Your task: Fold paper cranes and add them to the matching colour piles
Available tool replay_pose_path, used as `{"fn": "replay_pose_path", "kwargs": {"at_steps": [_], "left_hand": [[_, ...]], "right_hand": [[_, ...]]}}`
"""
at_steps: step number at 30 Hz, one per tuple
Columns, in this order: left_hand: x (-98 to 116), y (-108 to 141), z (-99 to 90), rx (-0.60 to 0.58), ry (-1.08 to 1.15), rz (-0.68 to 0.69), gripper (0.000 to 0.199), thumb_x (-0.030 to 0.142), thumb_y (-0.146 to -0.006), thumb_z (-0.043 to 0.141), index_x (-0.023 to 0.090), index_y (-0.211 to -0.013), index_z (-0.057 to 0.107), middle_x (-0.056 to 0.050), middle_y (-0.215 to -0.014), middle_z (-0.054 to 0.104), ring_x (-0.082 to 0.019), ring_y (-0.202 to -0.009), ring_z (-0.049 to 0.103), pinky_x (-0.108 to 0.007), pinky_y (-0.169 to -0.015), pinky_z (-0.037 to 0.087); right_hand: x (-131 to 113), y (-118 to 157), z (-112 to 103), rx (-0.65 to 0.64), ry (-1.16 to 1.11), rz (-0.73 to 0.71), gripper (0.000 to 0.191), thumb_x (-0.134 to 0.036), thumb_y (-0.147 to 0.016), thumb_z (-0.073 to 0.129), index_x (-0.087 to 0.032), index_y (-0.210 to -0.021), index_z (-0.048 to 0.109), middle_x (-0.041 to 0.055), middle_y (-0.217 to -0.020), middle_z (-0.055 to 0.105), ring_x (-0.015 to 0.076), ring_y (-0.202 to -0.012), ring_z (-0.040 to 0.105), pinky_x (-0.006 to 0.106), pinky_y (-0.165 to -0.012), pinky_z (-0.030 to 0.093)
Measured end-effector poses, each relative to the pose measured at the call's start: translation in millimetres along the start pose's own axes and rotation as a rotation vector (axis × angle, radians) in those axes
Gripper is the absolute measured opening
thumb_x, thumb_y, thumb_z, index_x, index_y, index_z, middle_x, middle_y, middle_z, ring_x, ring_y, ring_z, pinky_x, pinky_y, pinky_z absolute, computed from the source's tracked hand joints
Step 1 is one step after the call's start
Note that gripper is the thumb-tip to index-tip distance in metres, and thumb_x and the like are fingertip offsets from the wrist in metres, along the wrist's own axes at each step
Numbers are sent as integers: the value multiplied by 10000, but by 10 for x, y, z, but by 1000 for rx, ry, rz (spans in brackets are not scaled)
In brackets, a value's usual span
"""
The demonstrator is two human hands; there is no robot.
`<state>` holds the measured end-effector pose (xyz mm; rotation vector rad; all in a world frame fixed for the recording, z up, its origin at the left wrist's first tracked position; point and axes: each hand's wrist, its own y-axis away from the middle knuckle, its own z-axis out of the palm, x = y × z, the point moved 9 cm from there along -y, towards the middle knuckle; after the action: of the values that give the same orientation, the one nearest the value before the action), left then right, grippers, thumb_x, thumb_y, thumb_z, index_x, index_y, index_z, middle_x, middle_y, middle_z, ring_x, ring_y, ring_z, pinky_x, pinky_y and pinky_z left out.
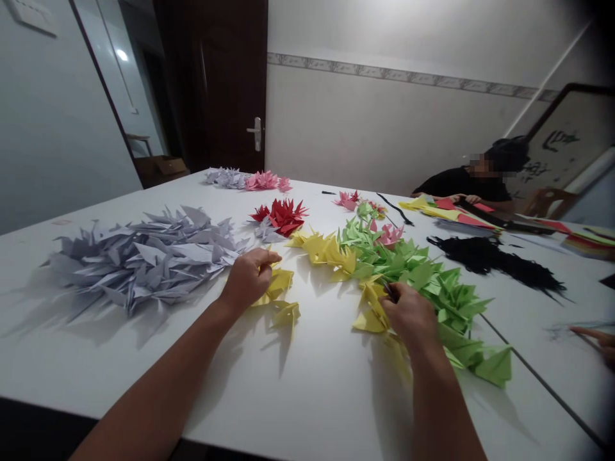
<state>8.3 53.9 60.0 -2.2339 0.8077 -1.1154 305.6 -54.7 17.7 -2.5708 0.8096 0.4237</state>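
My left hand [248,278] is closed in a pinch above the table, with yellow folded-paper cranes [281,285] just beside and below its fingers. Whatever lies between those fingers is too small to make out. Closed around a small dark tool [391,292], my right hand [414,315] is at more yellow paper cranes [372,317]; its fingers hide most of the tool. Green paper cranes [418,266] form a long pile behind and beside that hand. Left of my left hand spreads a big heap of pale grey-lilac cranes [158,256].
Red cranes [283,216], pink cranes [262,180] and a bundle of black strands [494,259] lie on the white table [321,384]. A person in black [437,182] sits at the far right by coloured paper. Another person's hand [598,339] reaches in at the right edge.
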Motion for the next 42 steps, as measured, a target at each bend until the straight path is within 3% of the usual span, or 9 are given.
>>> {"fn": "replay_pose_path", "kwargs": {"at_steps": [6,10,15,18,21,27,31,37,42], "left_hand": [[344,92,-25,89,183,163,219,82,-755,503,146,-887,666,-63,-842,687,-162,-839,636,-291,-789,520],[513,200,205,-86,344,145,239,127,-795,524,157,-1004,635,-93,-963,657,-164,-924,618,-280,-785,533],[616,326,469,-345,431,130,404,204,-810,556,214,-1214,546,-109,-1224,573,-193,-1076,575,-292,-792,550],[676,348,500,-403,400,196,380,179,-803,556,209,-1181,582,-110,-1224,584,-203,-1118,555,-328,-864,520],[688,352,538,-442,401,201,283,122,-794,522,196,-1029,663,-89,-1064,661,-158,-928,629,-297,-807,523],[281,266,507,-219,612,-207,204,215,-738,630,135,-920,678,-74,-885,677,-143,-775,629,-238,-683,509],[48,264,501,-93,853,-443,335,291,-683,705,119,-964,646,-55,-877,683,-138,-764,626,-238,-693,500],[116,272,471,-75,791,-408,339,249,-676,710,110,-978,642,-69,-930,675,-151,-840,633,-256,-775,514],[282,312,502,-124,723,-283,303,222,-726,662,112,-1008,644,-83,-960,637,-147,-778,650,-265,-740,553]], "right_hand": [[-84,16,-38,41,-621,-18,297,-396,-659,642,-149,-825,650,75,-745,679,195,-646,602,292,-585,430],[-265,77,36,-9,-961,-92,372,-435,-627,711,-149,-854,642,61,-768,658,163,-647,591,282,-584,465],[-542,225,118,-111,-1103,-195,325,-385,-644,742,-165,-865,650,28,-740,636,110,-574,546,243,-519,462],[-670,310,184,-210,-1184,-220,299,-366,-651,747,-173,-857,647,-4,-669,603,75,-479,482,210,-429,419],[-746,366,246,-289,-1235,-207,307,-365,-647,755,-173,-860,645,-26,-637,564,49,-424,418,182,-361,344],[-720,385,226,-305,-1418,-18,379,-502,-746,633,-168,-927,638,-22,-674,517,39,-444,359,159,-344,264],[-847,500,264,-504,-1439,-4,342,-462,-769,622,-164,-935,647,-17,-677,500,54,-482,372,160,-366,259],[-1112,793,487,-824,-1406,-13,337,-462,-742,653,-158,-887,644,-28,-634,497,35,-441,337,153,-363,203],[-1119,819,605,-864,-1429,101,327,-454,-696,695,-147,-775,617,-30,-602,499,34,-436,347,145,-351,193]]}}
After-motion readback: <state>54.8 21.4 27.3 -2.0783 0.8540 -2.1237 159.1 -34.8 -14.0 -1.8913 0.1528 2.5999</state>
